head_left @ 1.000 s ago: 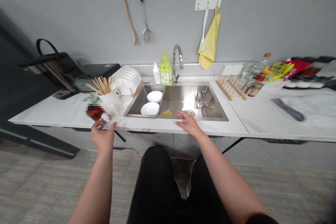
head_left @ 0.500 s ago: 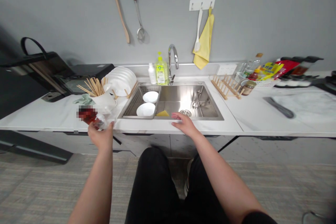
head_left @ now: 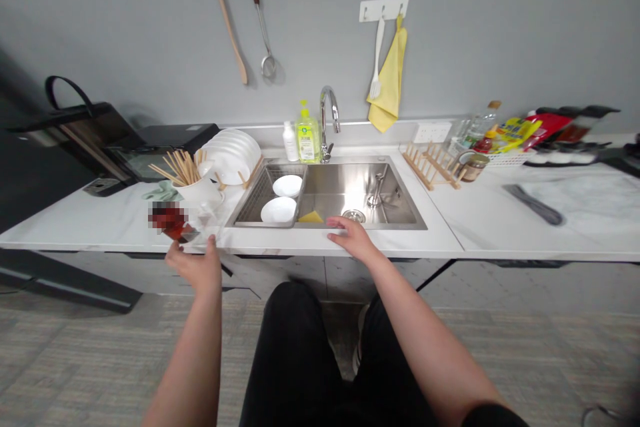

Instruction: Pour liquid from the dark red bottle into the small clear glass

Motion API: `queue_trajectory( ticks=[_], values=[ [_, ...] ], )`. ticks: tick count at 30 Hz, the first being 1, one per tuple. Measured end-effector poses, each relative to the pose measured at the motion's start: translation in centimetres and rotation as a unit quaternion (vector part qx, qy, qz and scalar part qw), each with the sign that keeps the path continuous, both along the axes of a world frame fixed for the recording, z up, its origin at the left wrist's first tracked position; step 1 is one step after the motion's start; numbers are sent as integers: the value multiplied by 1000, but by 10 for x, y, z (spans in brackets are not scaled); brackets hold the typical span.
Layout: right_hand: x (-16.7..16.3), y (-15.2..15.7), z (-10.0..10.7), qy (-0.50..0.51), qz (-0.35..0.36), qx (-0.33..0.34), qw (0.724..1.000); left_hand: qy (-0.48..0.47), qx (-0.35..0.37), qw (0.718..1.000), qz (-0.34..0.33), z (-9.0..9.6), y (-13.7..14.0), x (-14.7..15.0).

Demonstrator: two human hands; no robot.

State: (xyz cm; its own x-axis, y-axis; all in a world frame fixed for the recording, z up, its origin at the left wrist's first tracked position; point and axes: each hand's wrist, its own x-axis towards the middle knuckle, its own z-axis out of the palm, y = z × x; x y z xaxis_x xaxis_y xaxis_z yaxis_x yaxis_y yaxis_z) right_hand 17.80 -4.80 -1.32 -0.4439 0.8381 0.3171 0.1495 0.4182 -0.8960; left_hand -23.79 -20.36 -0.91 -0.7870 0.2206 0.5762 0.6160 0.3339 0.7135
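Observation:
My left hand (head_left: 196, 265) is open at the counter's front edge, thumb and fingers spread apart. Just beyond its fingertips lies a red package (head_left: 173, 221), partly blurred out, with clear plastic (head_left: 204, 221) at its right side. Behind that stands a white container (head_left: 200, 190) full of wooden chopsticks (head_left: 183, 167). My right hand (head_left: 353, 237) hovers over or rests on the sink's front rim, fingers stretched out and holding nothing; contact is unclear. Close to it in the sink (head_left: 345, 180) is a yellow sponge or cloth (head_left: 311, 217).
Two white bowls (head_left: 279, 209) sit in the sink's left basket. White plates (head_left: 233, 153) stand in a rack. A soap bottle (head_left: 307, 137) is beside the faucet (head_left: 327, 107). On the right are a wooden rack (head_left: 433, 167), a jar (head_left: 474, 167) and a dark elongated object (head_left: 535, 205).
My left hand has let go of the red package and drawn slightly back toward me and to the right. The package lies on the counter. My right hand stays put.

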Motion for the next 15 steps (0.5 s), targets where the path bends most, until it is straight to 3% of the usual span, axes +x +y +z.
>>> queue_trajectory(
  ticks=[2,3,5,7,11,15],
  values=[
    [0,1,1,0,-2,1,1000,50,-5,997,-58,5,1,26],
    [1,1,2,-2,-4,3,1000,72,-25,989,-127,9,6,40],
    [1,1,4,-7,-12,6,1000,94,-74,949,-292,20,24,72],
    [1,1,5,-14,-22,3,1000,91,-92,918,-376,30,49,100],
    [1,-2,9,-17,-23,-6,1000,18,-157,885,-438,36,94,132],
    [1,-4,11,-16,-20,-14,1000,9,-172,882,-439,24,107,139]
  ],
)
